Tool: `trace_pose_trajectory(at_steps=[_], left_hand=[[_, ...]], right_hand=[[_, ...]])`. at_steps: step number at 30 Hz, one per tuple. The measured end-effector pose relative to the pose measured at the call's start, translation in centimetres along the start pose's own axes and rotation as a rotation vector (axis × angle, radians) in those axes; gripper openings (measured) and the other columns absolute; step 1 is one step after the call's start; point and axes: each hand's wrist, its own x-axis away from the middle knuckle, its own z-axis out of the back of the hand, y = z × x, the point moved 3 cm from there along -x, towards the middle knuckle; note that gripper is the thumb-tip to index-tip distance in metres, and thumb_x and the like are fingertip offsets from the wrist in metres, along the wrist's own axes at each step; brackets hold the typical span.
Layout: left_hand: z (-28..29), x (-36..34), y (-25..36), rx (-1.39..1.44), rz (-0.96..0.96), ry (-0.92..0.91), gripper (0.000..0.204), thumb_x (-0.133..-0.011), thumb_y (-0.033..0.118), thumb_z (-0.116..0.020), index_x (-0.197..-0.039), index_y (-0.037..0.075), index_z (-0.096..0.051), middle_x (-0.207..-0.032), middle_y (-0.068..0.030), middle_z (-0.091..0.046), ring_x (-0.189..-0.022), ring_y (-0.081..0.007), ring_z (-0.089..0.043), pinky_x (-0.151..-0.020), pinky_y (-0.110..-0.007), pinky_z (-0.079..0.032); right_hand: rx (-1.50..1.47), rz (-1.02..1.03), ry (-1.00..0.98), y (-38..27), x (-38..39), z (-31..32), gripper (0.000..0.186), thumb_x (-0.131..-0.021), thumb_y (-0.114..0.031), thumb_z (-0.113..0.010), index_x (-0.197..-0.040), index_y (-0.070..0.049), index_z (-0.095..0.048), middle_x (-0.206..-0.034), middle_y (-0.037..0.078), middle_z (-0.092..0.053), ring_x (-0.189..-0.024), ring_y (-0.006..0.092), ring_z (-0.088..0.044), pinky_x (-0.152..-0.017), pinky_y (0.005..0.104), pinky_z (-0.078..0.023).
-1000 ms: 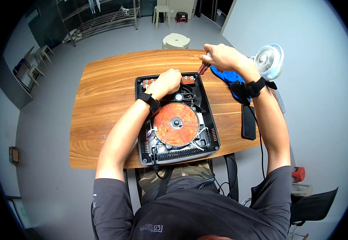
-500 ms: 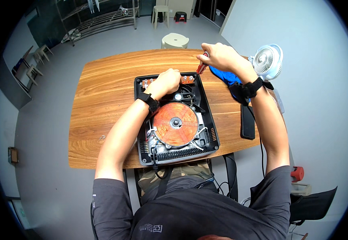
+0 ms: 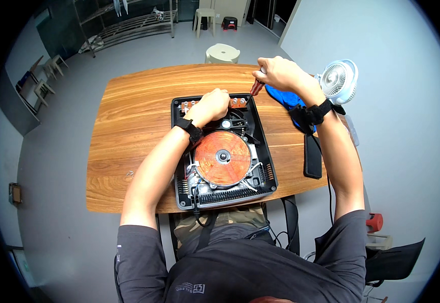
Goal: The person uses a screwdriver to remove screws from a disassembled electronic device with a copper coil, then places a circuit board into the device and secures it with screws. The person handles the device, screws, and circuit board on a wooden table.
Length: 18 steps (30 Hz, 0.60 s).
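An open black appliance housing (image 3: 259,151) lies on the wooden table (image 3: 121,126); inside are a round copper coil (image 3: 213,151) and, along its far side, an orange board (image 3: 238,102) with silver fittings. My left hand (image 3: 209,106) rests over that board with curled fingers; what they hold, if anything, is hidden. My right hand (image 3: 280,73) is closed on a red-handled screwdriver (image 3: 257,87), whose shaft points down to the board's right end at the housing's far right corner. A black cord runs from the near side of the housing.
A blue cloth (image 3: 280,97) and a light blue fan (image 3: 337,78) sit at the table's right, above a black phone (image 3: 312,156). Small pale pieces lie at left (image 3: 130,173). Stools (image 3: 221,50) stand beyond the table; a black chair (image 3: 392,260) is at lower right.
The screwdriver and my right hand have shifted very slightly and stay at the same corner. My left hand stays over the board.
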Motion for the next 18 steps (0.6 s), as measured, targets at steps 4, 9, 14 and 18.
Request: trace_pose_trajectory(at_steps=[4,9,14,18], left_hand=[[-0.6,-0.3,-0.5,0.021,-0.043,0.043,0.021,-0.081,0.004,-0.06,-0.094,0.004,-0.077,-0.104,-0.0169,-0.069,-0.104,-0.0361,-0.066,-0.093,-0.044,-0.054],[-0.7,-0.4,-0.7,-0.01,0.028,-0.02,0.024,-0.082,0.005,-0.061,-0.099,0.006,-0.078,-0.107,-0.0171,-0.069,-0.104,-0.0363,-0.065,-0.094,-0.045,-0.053],[-0.9,-0.4,-0.7,-0.007,-0.013,-0.015,0.026,-0.082,0.006,-0.061,-0.101,0.007,-0.078,-0.107,-0.0177,-0.068,-0.105,-0.0367,-0.065,-0.095,-0.045,-0.053],[-0.1,-0.2,-0.3,0.0,-0.007,-0.051,0.026,-0.082,0.007,-0.062,-0.102,0.007,-0.078,-0.107,-0.0177,-0.068,-0.105,-0.0372,-0.065,-0.095,-0.045,-0.053]], right_hand=[[0.049,-0.057,-0.073,0.3,-0.6,-0.3,0.048,-0.098,-0.044,-0.056,-0.1,0.003,-0.063,-0.085,0.026,-0.07,-0.087,0.0447,-0.068,-0.079,0.0505,-0.054],[0.012,-0.023,-0.018,-0.4,-0.1,-0.1,0.043,-0.095,-0.04,-0.06,-0.102,0.003,-0.063,-0.088,0.028,-0.07,-0.089,0.0464,-0.068,-0.08,0.0508,-0.054],[-0.073,0.002,-0.08,-0.2,-0.3,0.1,0.035,-0.091,-0.031,-0.06,-0.095,0.004,-0.063,-0.085,0.028,-0.07,-0.087,0.0455,-0.068,-0.08,0.0494,-0.054],[-0.217,-0.184,-0.265,-1.0,-0.4,0.7,0.041,-0.092,-0.033,-0.06,-0.082,0.006,-0.065,-0.078,0.026,-0.07,-0.081,0.0432,-0.07,-0.076,0.0485,-0.055]])
